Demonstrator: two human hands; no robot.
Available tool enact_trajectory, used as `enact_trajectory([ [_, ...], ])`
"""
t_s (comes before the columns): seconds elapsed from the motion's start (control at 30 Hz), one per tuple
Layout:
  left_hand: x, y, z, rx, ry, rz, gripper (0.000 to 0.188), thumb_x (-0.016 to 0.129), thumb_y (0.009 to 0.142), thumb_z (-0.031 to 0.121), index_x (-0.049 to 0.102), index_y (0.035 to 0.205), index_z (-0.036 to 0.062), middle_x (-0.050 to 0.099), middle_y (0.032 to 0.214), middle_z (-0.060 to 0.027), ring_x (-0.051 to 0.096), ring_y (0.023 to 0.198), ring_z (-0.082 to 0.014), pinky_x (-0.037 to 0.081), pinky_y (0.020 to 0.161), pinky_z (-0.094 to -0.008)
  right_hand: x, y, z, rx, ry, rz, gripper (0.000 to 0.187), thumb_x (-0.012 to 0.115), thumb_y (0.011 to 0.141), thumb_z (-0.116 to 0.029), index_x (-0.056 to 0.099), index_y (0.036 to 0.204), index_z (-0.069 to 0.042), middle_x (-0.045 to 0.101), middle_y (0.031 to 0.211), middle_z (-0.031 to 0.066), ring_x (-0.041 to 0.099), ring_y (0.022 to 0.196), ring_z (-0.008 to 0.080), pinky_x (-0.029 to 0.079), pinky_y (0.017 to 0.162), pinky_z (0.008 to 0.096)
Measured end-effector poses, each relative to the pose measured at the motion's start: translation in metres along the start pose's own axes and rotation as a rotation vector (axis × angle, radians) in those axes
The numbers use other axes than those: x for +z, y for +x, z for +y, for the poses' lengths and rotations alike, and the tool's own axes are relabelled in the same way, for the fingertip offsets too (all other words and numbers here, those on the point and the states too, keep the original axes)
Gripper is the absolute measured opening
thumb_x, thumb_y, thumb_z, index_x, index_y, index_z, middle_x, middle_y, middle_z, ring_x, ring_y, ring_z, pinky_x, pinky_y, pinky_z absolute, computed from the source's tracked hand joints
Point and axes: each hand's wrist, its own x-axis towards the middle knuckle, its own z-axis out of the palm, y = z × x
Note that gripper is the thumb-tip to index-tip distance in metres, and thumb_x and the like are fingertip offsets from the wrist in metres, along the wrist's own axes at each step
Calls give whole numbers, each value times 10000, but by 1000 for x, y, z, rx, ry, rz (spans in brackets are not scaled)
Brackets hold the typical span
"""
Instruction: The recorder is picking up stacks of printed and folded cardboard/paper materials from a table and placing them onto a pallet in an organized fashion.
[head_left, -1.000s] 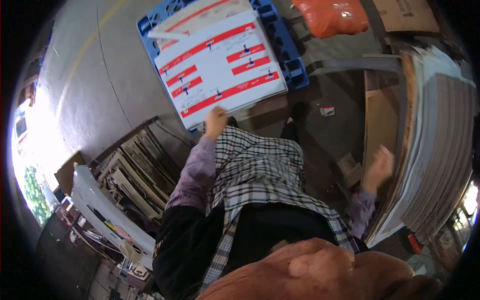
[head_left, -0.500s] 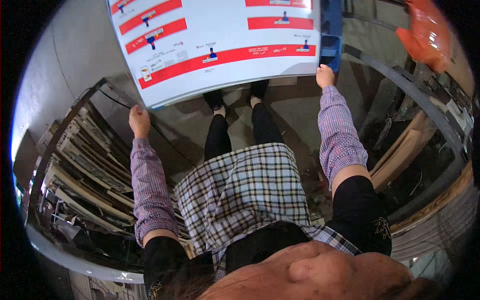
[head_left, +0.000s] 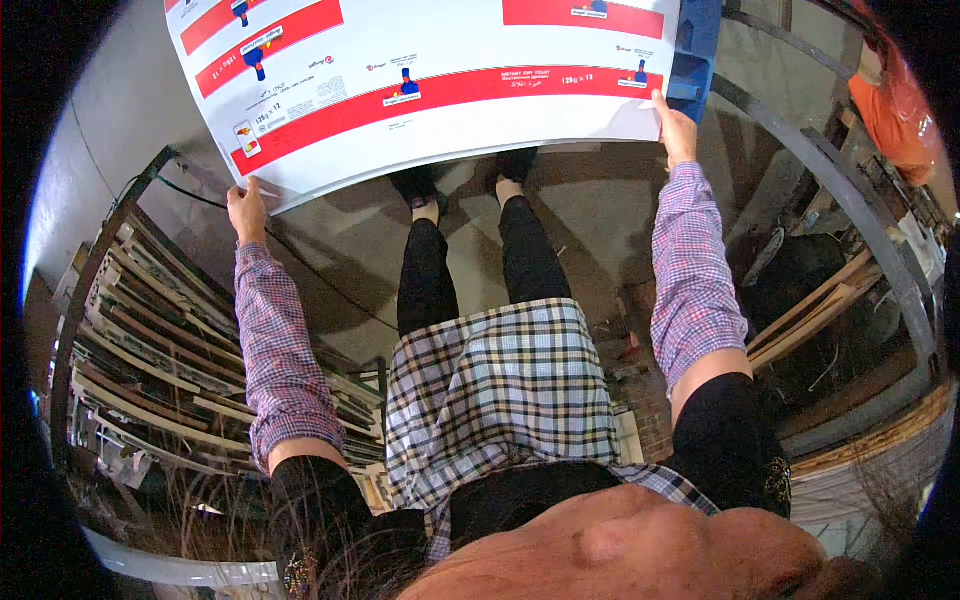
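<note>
Brown boards stand in rack, far L. L hand: fingers clamped on near L corner of sheet, white w/ red bands, stretched betw. both hands. R hand: fingers clamped on near R corner. Blue pallet shows past sheet's R edge; orange bag far R. Risk: uneven pull cd crease/tear a corner; weak pinch cd let it slip.

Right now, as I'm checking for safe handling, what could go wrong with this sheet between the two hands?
The left hand and right hand grip the printed sheet near its two near corners, so an uneven pull might crease it there. The metal frame appears close beside the left hand, so knuckles might knock it.
</note>
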Motion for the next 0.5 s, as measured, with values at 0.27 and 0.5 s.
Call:
enact_trajectory([
  [0.27, -15, -45, 71, 387, 481, 120, 422, 610, 786, 252, 550, 1107, -16, 573, 1057, -167, 527, 1029, -282, 433, 871, -404, -38, -9, 2, 22, 717, -390, 408, 643, 860, -215, 555, 1158, 49, 622, 1098, 99, 598, 960, 155, 450, 860, 283],
  [0.5, 25, -186, 181, 1032, 409, -196, 592, 657, 708, 61, 435, 1254, 17, 493, 1092, -223, 492, 1037, -371, 384, 927, -506, -111, -117, -94, -168, 621, -428, 323, 587, 887, -143, 546, 1148, 43, 628, 1066, 100, 610, 915, 154, 464, 808, 265],
])
